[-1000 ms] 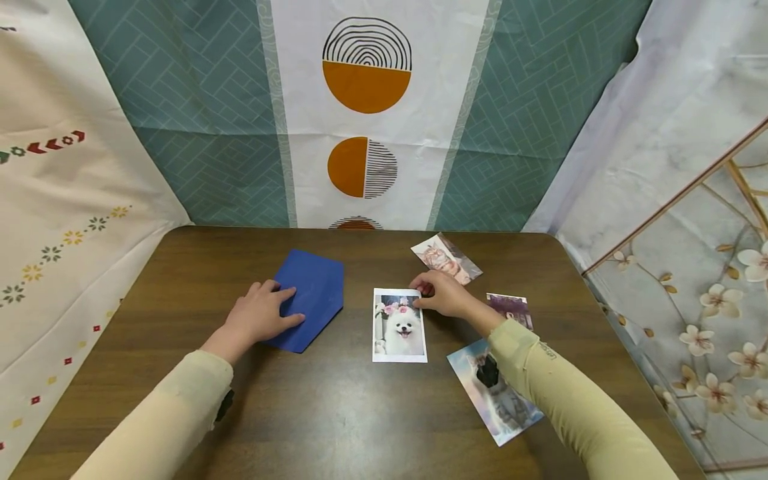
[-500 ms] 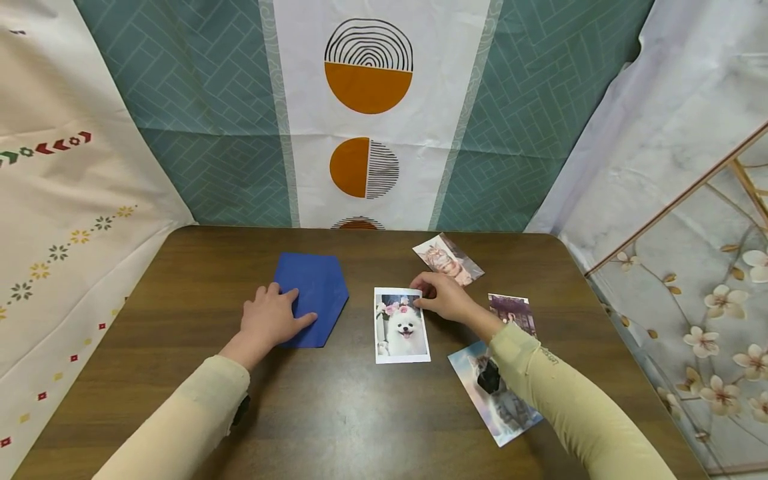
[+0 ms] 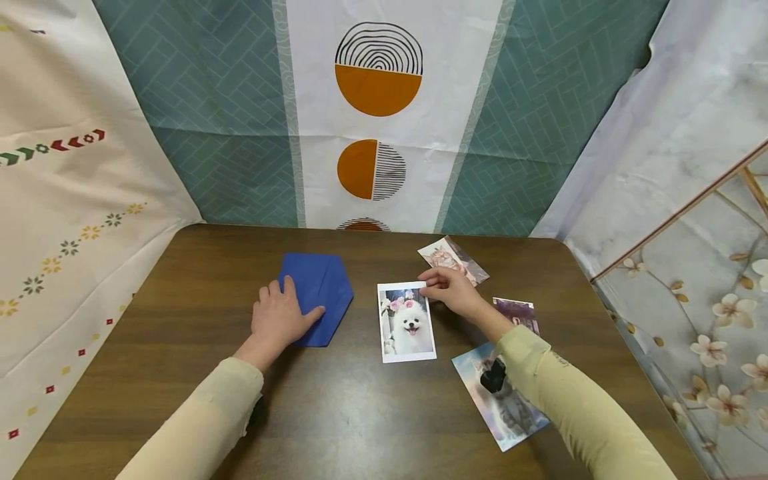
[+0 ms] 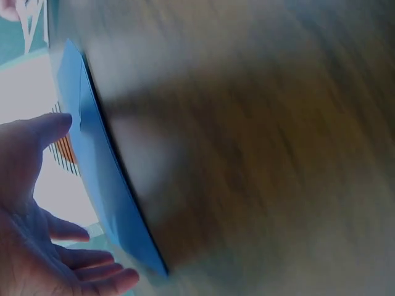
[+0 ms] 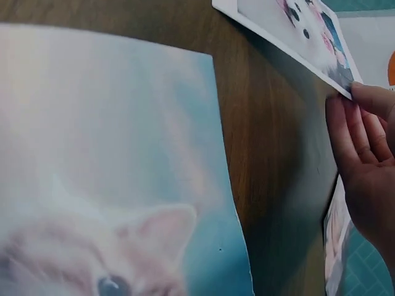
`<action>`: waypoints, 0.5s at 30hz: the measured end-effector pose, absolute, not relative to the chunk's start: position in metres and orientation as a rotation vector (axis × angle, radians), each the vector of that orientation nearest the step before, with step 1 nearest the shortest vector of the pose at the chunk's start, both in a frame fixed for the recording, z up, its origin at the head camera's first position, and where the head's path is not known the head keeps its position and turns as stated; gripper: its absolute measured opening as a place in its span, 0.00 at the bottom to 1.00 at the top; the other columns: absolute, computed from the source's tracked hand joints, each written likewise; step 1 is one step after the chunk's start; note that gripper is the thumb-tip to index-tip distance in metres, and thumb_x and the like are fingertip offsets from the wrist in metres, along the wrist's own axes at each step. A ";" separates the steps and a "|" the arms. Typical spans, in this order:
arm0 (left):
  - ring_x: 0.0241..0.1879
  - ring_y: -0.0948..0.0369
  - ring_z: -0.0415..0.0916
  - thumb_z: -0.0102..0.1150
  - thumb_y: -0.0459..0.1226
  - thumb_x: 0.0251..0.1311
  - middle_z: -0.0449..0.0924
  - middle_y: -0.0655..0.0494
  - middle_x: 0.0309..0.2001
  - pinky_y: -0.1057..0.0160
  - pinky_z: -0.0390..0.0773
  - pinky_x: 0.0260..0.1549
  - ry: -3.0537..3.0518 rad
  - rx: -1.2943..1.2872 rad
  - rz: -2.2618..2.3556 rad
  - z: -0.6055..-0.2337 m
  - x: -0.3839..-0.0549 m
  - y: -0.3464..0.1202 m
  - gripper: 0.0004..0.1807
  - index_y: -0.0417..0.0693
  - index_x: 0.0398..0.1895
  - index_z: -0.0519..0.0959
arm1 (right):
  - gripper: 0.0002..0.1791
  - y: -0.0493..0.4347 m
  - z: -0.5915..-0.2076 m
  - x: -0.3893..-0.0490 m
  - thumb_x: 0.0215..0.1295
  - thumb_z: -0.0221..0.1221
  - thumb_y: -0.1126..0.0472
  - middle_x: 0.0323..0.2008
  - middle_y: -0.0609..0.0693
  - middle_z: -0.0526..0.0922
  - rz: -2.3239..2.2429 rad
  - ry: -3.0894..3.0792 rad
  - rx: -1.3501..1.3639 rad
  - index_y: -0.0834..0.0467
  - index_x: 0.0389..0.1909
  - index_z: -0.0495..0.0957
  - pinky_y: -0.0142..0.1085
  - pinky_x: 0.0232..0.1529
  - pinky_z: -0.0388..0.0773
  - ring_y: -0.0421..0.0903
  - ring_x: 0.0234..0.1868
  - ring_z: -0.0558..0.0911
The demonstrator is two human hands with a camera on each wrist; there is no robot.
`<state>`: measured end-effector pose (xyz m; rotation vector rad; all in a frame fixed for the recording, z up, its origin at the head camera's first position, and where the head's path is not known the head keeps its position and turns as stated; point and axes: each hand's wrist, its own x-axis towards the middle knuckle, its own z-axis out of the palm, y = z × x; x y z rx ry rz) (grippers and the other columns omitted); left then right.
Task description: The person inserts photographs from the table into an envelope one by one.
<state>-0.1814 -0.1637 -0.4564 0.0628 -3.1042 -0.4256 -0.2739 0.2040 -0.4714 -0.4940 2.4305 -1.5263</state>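
A blue envelope point(image 3: 327, 287) lies left of the middle of the table, its pointed flap side turned right. My left hand point(image 3: 279, 317) is spread at its left edge, overlapping it in the head view. In the left wrist view the thumb and straight fingers stand just over the envelope point(image 4: 102, 166). My right hand point(image 3: 453, 293) pinches the upper right corner of a white-bordered photo print point(image 3: 411, 330) of a fluffy white dog with pink flowers. The right wrist view shows thumb and fingers on that photo's corner point(image 5: 336, 80), which is raised off the table.
To the right lies a larger kitten print point(image 3: 501, 400), partly under the right forearm. A purple-toned print point(image 3: 519, 313) lies beyond it, partly covered by the sleeve. At the back, a cat print point(image 3: 453, 257) sits in a clear sleeve on the brown table point(image 3: 336, 420).
The blue envelope has turned clockwise under my left hand, which has shifted right, and its fingers have straightened. The dog photo stays in my right hand and has tilted slightly.
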 end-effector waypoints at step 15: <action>0.70 0.24 0.62 0.63 0.56 0.71 0.56 0.13 0.73 0.31 0.71 0.65 -3.121 0.184 -0.463 -0.462 -0.180 -0.153 0.54 0.16 0.76 0.55 | 0.16 0.209 -0.474 -0.275 0.72 0.66 0.71 0.39 0.49 0.89 -1.694 2.268 -0.342 0.73 0.57 0.80 0.36 0.45 0.87 0.39 0.42 0.87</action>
